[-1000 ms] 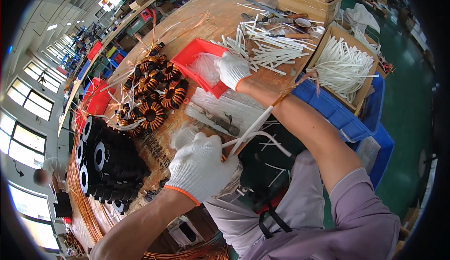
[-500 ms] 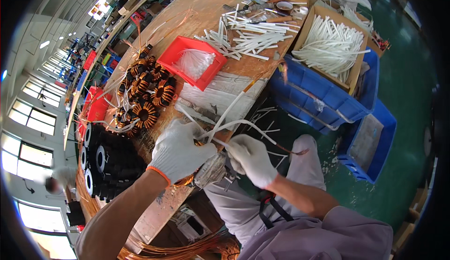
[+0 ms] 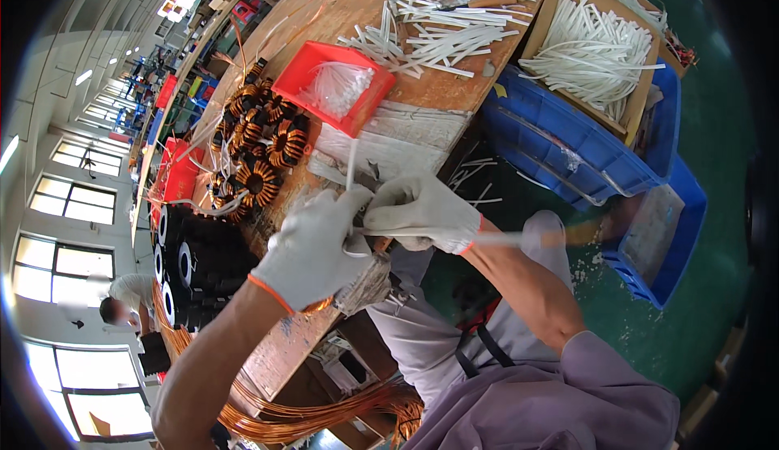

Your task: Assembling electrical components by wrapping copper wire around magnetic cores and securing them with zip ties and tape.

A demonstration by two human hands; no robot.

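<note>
My left hand (image 3: 316,243), in a white knit glove with an orange cuff, is closed over a copper-wound ring coil (image 3: 318,306), mostly hidden beneath it. One white-sleeved lead (image 3: 351,164) stands up beyond its fingertips. Another white-sleeved lead (image 3: 507,237) stretches to the right under my right hand, its far end smeared by motion. My right hand (image 3: 426,211), gloved alike, meets the left with fingers pinched; what lies between them is hidden. Below the hands, a pale wrapped block (image 3: 365,286) sits at the bench edge.
Several copper-wound coils (image 3: 258,180) lie left of a red bin (image 3: 377,97) of white pieces. White tubes (image 3: 446,48) are strewn behind. A carton (image 3: 560,93) of tubes rests on a blue crate (image 3: 560,154) at right. Black spools (image 3: 215,267) stand left; copper wire (image 3: 308,417) hangs below.
My right hand has moved up and inward against the left. The lead that arched over it now runs straight to the right, and the other stands more upright. The view has shifted slightly.
</note>
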